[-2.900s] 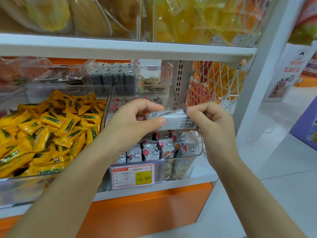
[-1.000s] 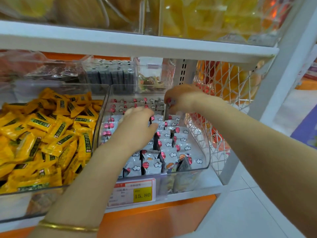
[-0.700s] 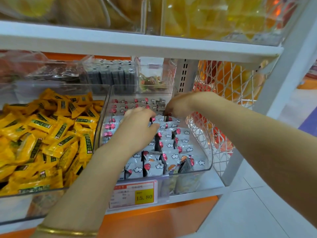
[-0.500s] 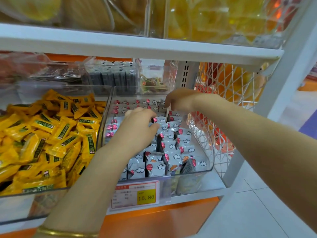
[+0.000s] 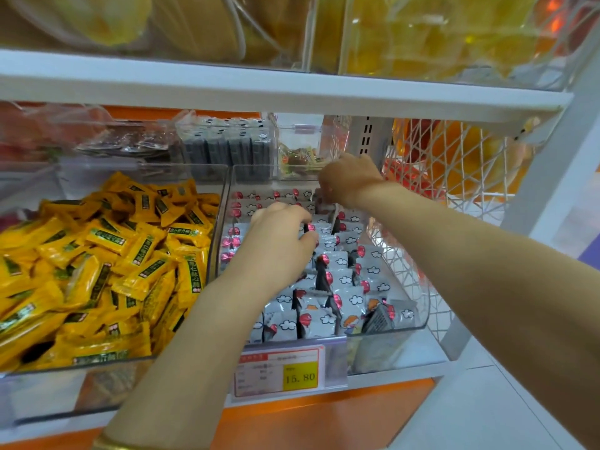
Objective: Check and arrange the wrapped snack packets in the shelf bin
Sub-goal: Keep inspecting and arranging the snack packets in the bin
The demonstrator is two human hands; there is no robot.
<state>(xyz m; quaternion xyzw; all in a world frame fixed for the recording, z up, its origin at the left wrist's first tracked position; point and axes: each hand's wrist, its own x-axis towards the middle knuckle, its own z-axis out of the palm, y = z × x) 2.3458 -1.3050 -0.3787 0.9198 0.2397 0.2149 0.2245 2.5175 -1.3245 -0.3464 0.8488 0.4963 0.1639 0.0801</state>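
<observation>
The clear shelf bin held rows of grey cloud-print snack packets standing on edge. The left hand lay over the middle rows, fingers bent down among the packets with the thumb against one; whether it gripped any could not be told. The right hand reached to the bin's rear right corner, fingers curled down over the last row, their tips hidden, so a pinch could not be confirmed. A bin of yellow packets stood just left, a white wire basket just right, and a price tag reading 15.80 hung in front.
</observation>
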